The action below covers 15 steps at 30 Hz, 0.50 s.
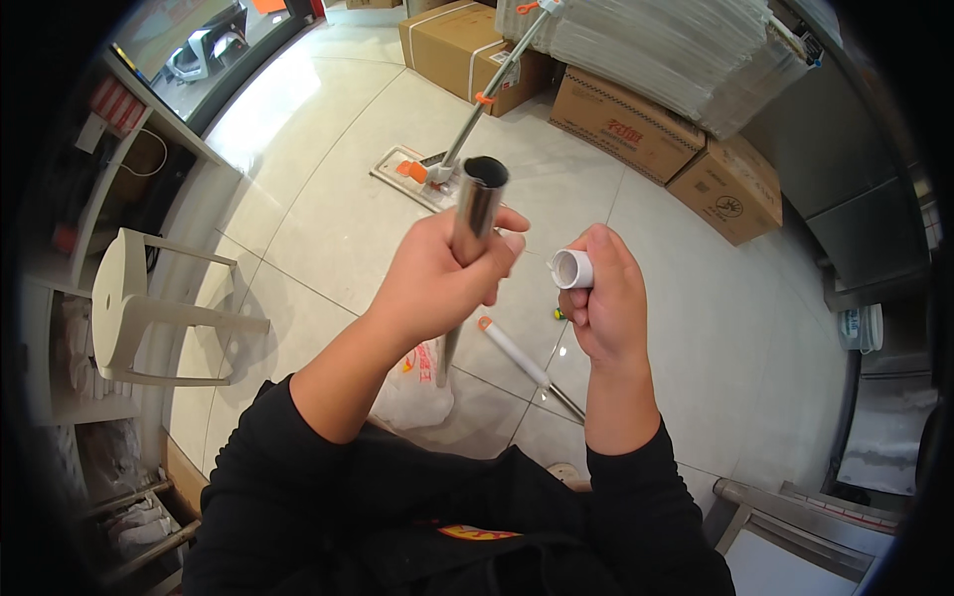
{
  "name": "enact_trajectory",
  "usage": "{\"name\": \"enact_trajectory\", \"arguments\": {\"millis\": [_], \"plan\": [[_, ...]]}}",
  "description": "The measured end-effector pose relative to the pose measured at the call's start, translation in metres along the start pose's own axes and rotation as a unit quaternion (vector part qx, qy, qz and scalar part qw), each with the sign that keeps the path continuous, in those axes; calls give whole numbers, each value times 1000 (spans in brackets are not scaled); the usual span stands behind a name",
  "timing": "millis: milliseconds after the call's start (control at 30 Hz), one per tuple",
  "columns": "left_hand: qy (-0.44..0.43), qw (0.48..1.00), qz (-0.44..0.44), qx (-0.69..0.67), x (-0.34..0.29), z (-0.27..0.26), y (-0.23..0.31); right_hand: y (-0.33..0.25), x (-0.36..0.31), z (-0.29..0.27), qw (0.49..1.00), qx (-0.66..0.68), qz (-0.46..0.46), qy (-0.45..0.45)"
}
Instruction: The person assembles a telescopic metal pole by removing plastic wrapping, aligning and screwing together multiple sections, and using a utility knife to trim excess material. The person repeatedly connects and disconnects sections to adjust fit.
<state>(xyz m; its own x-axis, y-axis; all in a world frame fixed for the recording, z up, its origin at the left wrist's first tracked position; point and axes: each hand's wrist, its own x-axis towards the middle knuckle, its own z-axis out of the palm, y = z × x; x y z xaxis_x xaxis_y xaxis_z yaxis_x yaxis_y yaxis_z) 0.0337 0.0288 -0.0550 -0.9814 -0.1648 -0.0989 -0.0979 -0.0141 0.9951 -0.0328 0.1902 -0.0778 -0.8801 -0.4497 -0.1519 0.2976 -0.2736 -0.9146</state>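
My left hand (437,273) is wrapped round a shiny metal tube (480,204), whose hollow upper end points up toward me. Below the hand, the tube's lower part slants down toward a white plastic bag (417,387) on the floor. In my right hand (611,298) is a short white plastic sleeve (571,268), its round opening turned toward the tube. A gap separates sleeve and tube. Beneath and between my hands lies a pole with a white grip (515,353) and a metal shaft. A small green and yellow item (559,314) shows beside my right hand.
A flat mop (407,174) with orange clips stands ahead on the tiled floor. Cardboard boxes (626,124) and a plastic-wrapped stack (666,55) line the far side. A pale stool (129,308) and shelves are at left; a metal frame (795,526) is at lower right.
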Motion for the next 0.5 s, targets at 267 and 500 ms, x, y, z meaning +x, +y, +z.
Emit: {"name": "enact_trajectory", "arguments": {"millis": [267,500], "plan": [[-19,991,9,134,-1,11,-3,1,-1,-4,997,-49,-60,-30],[-32,989,28,139,0,11,-11,0,-4,-3,989,-109,-95,-16]]}}
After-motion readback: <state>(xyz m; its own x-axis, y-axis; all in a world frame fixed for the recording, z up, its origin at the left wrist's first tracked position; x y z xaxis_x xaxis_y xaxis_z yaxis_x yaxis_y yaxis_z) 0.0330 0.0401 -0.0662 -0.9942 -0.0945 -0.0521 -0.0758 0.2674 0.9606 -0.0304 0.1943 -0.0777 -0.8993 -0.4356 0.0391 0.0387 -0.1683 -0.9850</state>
